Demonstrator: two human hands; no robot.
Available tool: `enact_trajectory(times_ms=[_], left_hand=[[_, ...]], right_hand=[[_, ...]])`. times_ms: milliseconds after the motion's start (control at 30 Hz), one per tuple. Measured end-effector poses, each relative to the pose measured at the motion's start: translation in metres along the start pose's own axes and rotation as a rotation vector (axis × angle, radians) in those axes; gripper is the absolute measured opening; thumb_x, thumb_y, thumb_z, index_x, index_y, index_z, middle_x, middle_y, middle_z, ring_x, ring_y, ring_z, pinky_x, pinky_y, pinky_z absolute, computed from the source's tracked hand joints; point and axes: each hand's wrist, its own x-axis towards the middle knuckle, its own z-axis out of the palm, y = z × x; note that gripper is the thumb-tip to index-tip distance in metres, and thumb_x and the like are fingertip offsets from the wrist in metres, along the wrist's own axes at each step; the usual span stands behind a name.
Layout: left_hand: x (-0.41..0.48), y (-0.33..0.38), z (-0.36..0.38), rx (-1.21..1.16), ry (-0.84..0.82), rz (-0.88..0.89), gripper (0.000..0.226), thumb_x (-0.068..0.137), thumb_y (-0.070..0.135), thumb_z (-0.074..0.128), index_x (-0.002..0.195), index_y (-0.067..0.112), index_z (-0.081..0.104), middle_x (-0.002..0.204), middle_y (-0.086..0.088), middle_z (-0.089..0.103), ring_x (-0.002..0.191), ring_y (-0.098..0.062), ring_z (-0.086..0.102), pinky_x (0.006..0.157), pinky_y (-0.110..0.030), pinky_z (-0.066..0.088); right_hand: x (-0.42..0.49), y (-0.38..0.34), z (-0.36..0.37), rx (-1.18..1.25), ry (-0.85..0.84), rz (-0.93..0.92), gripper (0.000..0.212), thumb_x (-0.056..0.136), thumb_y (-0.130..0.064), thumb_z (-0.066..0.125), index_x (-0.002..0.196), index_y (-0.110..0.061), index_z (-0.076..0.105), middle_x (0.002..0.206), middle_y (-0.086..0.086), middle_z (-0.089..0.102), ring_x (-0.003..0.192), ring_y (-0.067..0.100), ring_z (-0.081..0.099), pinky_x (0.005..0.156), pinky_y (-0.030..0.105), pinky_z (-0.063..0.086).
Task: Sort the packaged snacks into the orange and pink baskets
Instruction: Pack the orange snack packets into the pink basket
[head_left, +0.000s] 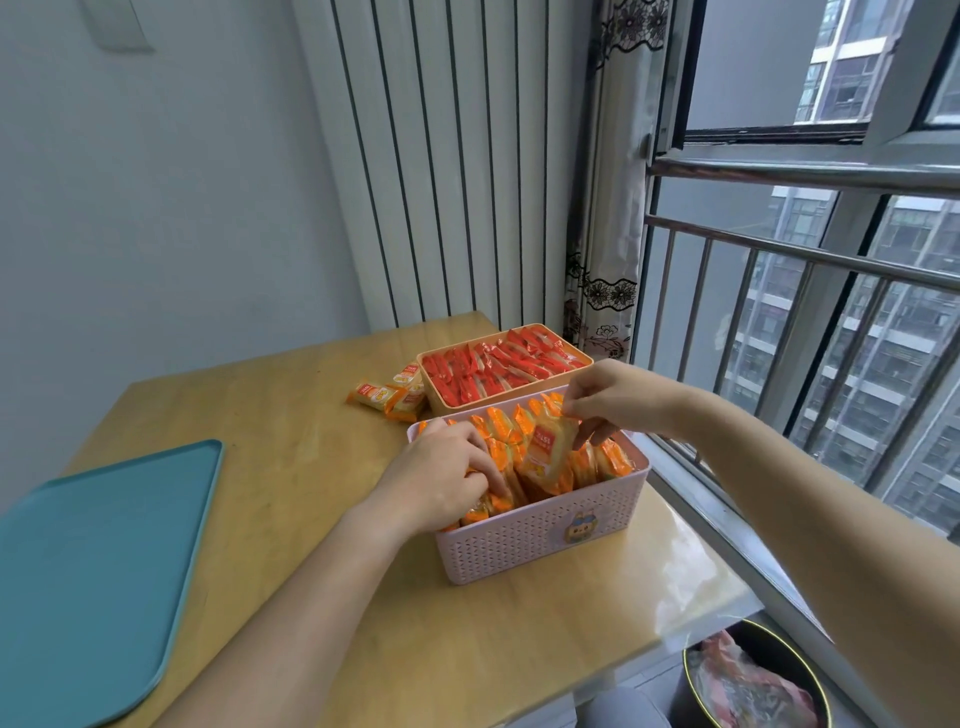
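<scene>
While the orange-and-yellow film-wrapped snack packet (548, 457) is pinched by its crimped top edge in the right hand (608, 400), it is held upright over the front rows of the pink perforated plastic basket (540, 530), which is already crammed with matching packets stood on edge. And the left hand (447, 473) is sunk into those rows near the basket's left side, fingers curled down between the wrappers; whether a packet is actually gripped there cannot be told. A gap, it is judged, is being sought for the newcomer.

Light stuff, by the look of it: thin, crinkly, slippery film, puffed with air, probably with something brittle inside. So the flat sealed seam is where it is best taken hold of, not the soft belly, and squeezing is to be avoided.

Behind, the orange rectangular plastic basket (435, 400) is packed with red wrappers. A few loose orange-yellow packets (387, 397) are seen on the pale wooden table (260, 415) just beside it. A teal plastic tray (104, 571) lies at the left.
</scene>
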Motion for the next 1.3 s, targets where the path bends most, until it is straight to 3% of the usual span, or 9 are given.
enact_trajectory(times_ms=[233, 400, 500, 600, 833, 1000, 1100, 1233, 1300], left_hand=[[0.001, -0.002, 0.0, -0.041, -0.01, -0.013, 0.044, 0.091, 0.012, 0.048, 0.083, 0.041, 0.081, 0.109, 0.02, 0.054, 0.115, -0.01, 0.039, 0.11, -0.044, 0.036], [0.002, -0.005, 0.002, -0.045, -0.004, -0.012, 0.045, 0.092, 0.011, 0.046, 0.085, 0.039, 0.081, 0.11, 0.018, 0.055, 0.117, -0.011, 0.039, 0.111, -0.044, 0.035], [0.003, -0.006, 0.004, -0.021, -0.01, -0.004, 0.042, 0.093, 0.013, 0.048, 0.086, 0.039, 0.08, 0.111, 0.017, 0.055, 0.119, -0.013, 0.041, 0.112, -0.044, 0.034], [0.004, -0.005, 0.005, -0.02, -0.014, 0.0, 0.041, 0.093, 0.013, 0.049, 0.081, 0.039, 0.079, 0.11, 0.017, 0.056, 0.118, -0.014, 0.042, 0.11, -0.044, 0.035], [0.005, -0.008, 0.003, -0.003, -0.013, 0.005, 0.046, 0.092, 0.014, 0.05, 0.064, 0.047, 0.067, 0.109, 0.019, 0.056, 0.116, -0.012, 0.043, 0.106, -0.044, 0.04], [0.006, -0.009, 0.003, -0.004, -0.001, -0.003, 0.043, 0.093, 0.016, 0.05, 0.066, 0.044, 0.069, 0.109, 0.019, 0.055, 0.117, -0.011, 0.04, 0.107, -0.041, 0.038], [0.007, -0.009, 0.004, -0.02, 0.004, -0.003, 0.037, 0.088, 0.021, 0.048, 0.066, 0.044, 0.067, 0.107, 0.018, 0.058, 0.114, -0.012, 0.046, 0.104, -0.043, 0.042], [0.009, -0.002, 0.009, -0.311, 0.109, -0.093, 0.014, 0.087, 0.028, 0.052, 0.086, 0.036, 0.063, 0.09, 0.013, 0.068, 0.086, -0.013, 0.061, 0.082, -0.042, 0.054], [0.01, -0.001, 0.011, -0.441, 0.144, -0.132, 0.008, 0.094, 0.03, 0.054, 0.093, 0.036, 0.06, 0.089, 0.01, 0.071, 0.088, -0.013, 0.065, 0.082, -0.039, 0.053]], right_hand=[[0.0, -0.003, 0.014, 0.149, 0.01, 0.089, 0.013, 0.102, -0.008, 0.055, 0.101, 0.001, 0.065, 0.095, 0.02, 0.078, 0.082, 0.028, 0.079, 0.073, 0.036, 0.065], [-0.007, -0.015, 0.015, -0.168, -0.064, -0.018, 0.009, 0.105, -0.013, 0.052, 0.1, -0.015, 0.059, 0.109, 0.01, 0.072, 0.073, 0.022, 0.078, 0.058, 0.033, 0.063], [-0.009, -0.024, 0.013, -0.201, -0.118, -0.072, 0.009, 0.105, -0.007, 0.048, 0.105, -0.011, 0.057, 0.113, 0.01, 0.071, 0.075, 0.023, 0.079, 0.062, 0.037, 0.064], [-0.007, -0.028, 0.016, -0.226, -0.126, -0.121, 0.013, 0.104, -0.002, 0.05, 0.102, -0.011, 0.059, 0.109, 0.007, 0.071, 0.075, 0.022, 0.078, 0.066, 0.036, 0.065], [0.01, -0.033, 0.011, -0.475, -0.113, -0.195, 0.041, 0.098, 0.008, 0.052, 0.087, -0.031, 0.06, 0.097, -0.01, 0.066, 0.076, 0.009, 0.067, 0.06, 0.021, 0.057], [0.011, -0.034, 0.008, -0.568, -0.064, -0.238, 0.038, 0.093, 0.012, 0.053, 0.09, -0.023, 0.067, 0.087, -0.011, 0.064, 0.069, 0.0, 0.058, 0.052, 0.011, 0.045], [0.011, -0.035, 0.019, -0.592, -0.092, -0.259, 0.037, 0.092, 0.01, 0.053, 0.087, -0.023, 0.068, 0.089, -0.009, 0.065, 0.074, 0.002, 0.058, 0.059, 0.013, 0.043], [0.016, -0.031, 0.051, -0.571, -0.093, -0.305, 0.034, 0.088, 0.007, 0.057, 0.08, -0.024, 0.069, 0.091, -0.008, 0.066, 0.078, 0.006, 0.056, 0.067, 0.019, 0.043], [0.018, -0.025, 0.061, -0.485, -0.009, -0.336, 0.025, 0.085, 0.003, 0.066, 0.081, -0.022, 0.068, 0.09, -0.008, 0.065, 0.078, 0.005, 0.055, 0.067, 0.02, 0.042]])
